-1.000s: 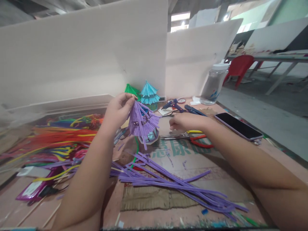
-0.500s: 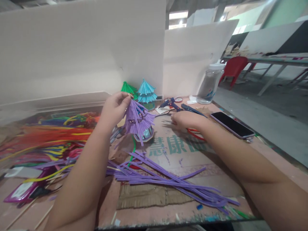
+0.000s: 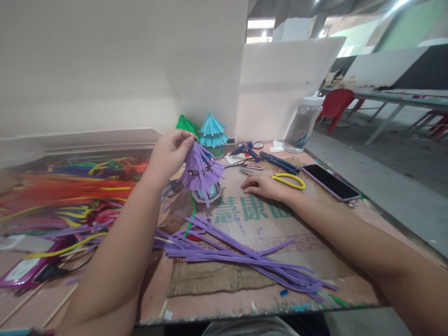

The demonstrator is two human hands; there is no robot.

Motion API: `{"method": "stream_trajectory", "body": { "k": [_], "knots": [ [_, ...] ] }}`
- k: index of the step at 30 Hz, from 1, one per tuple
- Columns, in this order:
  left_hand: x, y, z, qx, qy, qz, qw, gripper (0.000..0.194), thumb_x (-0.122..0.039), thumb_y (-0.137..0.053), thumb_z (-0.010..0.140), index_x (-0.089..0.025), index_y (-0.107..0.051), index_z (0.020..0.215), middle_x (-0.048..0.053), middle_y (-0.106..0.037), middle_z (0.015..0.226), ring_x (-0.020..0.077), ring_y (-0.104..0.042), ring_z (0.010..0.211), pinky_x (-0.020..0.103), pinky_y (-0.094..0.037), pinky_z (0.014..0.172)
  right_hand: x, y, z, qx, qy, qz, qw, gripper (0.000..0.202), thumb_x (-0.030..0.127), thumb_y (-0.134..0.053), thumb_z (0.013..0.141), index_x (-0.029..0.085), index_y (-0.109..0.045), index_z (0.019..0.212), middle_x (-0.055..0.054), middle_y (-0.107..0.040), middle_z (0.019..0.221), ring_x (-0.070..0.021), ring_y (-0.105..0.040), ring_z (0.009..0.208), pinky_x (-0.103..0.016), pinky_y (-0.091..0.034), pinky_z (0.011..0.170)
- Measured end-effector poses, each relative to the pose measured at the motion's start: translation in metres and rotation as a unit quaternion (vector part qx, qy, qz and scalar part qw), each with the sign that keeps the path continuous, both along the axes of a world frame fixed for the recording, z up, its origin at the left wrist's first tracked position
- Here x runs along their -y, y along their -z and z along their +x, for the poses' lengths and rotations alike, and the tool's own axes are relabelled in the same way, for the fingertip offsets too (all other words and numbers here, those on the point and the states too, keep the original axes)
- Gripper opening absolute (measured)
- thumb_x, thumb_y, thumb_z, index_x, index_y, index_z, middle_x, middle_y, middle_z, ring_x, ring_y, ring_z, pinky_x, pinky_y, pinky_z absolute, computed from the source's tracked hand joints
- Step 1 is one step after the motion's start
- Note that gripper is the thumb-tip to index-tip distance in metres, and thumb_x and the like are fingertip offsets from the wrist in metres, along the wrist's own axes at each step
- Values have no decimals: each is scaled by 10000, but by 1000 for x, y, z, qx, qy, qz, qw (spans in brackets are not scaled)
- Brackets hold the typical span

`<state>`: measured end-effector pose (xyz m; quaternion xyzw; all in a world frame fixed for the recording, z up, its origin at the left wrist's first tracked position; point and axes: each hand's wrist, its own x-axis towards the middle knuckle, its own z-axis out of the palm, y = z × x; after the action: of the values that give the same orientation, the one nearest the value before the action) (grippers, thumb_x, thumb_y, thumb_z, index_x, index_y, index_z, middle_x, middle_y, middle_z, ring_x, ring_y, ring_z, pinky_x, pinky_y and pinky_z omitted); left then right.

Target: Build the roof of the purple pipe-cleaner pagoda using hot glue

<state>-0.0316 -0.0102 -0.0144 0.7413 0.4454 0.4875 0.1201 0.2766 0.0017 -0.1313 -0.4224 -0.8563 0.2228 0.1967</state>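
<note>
My left hand [image 3: 176, 147] pinches the peak of a purple model pagoda [image 3: 202, 173] built from fuzzy pipe cleaners. Its tiered roof slants over a pale base, and one long strand hangs down the front. Low over the board, my right hand [image 3: 261, 185] has its fingers loosely bent and nothing visible in them. Right behind that hand lie scissors with yellow loop handles [image 3: 297, 186], partly hidden by it. Loose purple pipe cleaners [image 3: 241, 252] lie crossed in front of both hands. A blue pagoda [image 3: 211, 133] and a partly covered green one [image 3: 185, 123] stand behind.
Colourful pipe cleaners [image 3: 80, 186] are heaped on the left near a purple packet [image 3: 24, 270]. A glue gun [image 3: 247, 150], dark-handled pliers [image 3: 278, 162], a phone [image 3: 330, 182] and a clear bottle [image 3: 303, 126] occupy the back right. Corrugated cardboard [image 3: 210, 280] lies near the front edge.
My right hand has let go of the scissors and come slightly nearer; yellow handles show where red ones showed before. My left hand keeps its pinch on the purple pagoda.
</note>
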Motion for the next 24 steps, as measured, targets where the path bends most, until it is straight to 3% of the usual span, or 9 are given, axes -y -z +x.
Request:
{"method": "stream_trajectory", "body": {
  "k": [2,4,10,12,14,17,22,24],
  "knots": [
    [1,-1,2,2,2,-2,1000,186,-305,-535,870,-167,-656,903,49,-683,863,176,-630,771,268,-482,691,3,8,-4,-14,20,5,1000,211,329,-614,889,152,-724,917,-83,-682,928,-199,-620,860,-339,-473,815],
    [2,-1,3,1,5,-7,1000,189,-309,-538,867,-167,-658,904,55,-689,884,179,-633,789,270,-488,708,11,5,-10,-23,-2,-11,1000,200,329,-608,895,156,-704,865,-65,-676,872,-184,-613,821,-321,-477,785],
    [3,0,3,-7,1,-14,1000,206,-313,-542,870,-162,-667,932,52,-695,879,166,-622,756,258,-480,674,55,-23,-30,-18,-180,-116,977,187,358,-647,893,179,-698,879,-24,-682,891,-139,-630,813,-242,-481,748],
    [2,0,3,-6,2,-9,1000,207,-304,-545,870,-153,-671,936,51,-692,863,158,-616,736,251,-474,657,64,-27,-33,4,-163,-128,978,220,362,-698,854,180,-675,977,-13,-647,873,-139,-596,778,-237,-461,688],
    [3,0,3,-5,1,-6,1000,207,-299,-548,872,-147,-673,935,53,-694,863,155,-616,737,248,-473,660,67,-28,-35,41,-122,-122,984,420,425,-780,769,184,-633,1081,-5,-616,875,-146,-566,752,-240,-437,638],
    [5,-1,4,-7,-1,-9,1000,209,-301,-550,876,-146,-676,935,54,-697,864,159,-623,752,250,-476,672,70,-28,-35,82,-115,-77,987,618,529,-822,690,192,-600,1157,-32,-611,977,-176,-568,833,-267,-438,698],
    [7,-1,4,-18,-1,-1,1000,206,-303,-552,875,-152,-678,939,59,-705,909,166,-626,787,260,-484,709,78,-21,-44,54,-150,-35,987,194,369,-692,871,181,-648,884,-46,-634,938,-172,-576,860,-275,-441,772],
    [6,-1,4,-25,-1,-2,1000,216,-316,-549,876,-158,-680,942,61,-705,915,172,-625,794,266,-484,709,78,-19,-48,40,-138,-35,989,165,303,-643,903,172,-635,803,-45,-643,871,-161,-577,807,-272,-441,753]
  ]
}}
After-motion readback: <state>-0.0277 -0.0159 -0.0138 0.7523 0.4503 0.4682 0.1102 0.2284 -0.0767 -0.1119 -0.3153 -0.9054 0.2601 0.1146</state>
